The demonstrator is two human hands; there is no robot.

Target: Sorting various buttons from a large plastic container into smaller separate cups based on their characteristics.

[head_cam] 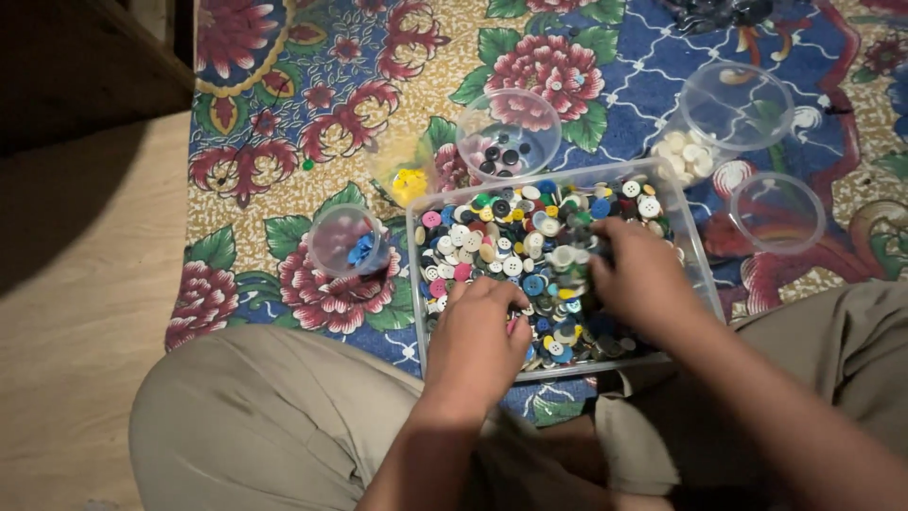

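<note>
Clear tub (702,248) holds mixed buttons (511,241); left hand (476,341), right hand (643,274) inside.

— What sort of place is this?

— A home, by the look of it. The person sits on the floor on a flowered cloth (312,114) spread over pale wooden boards (66,312).

— Anything else?

— A clear tub of mixed buttons (530,255) and small plastic cups (506,132) lie on the cloth, like a household sorting job.
</note>
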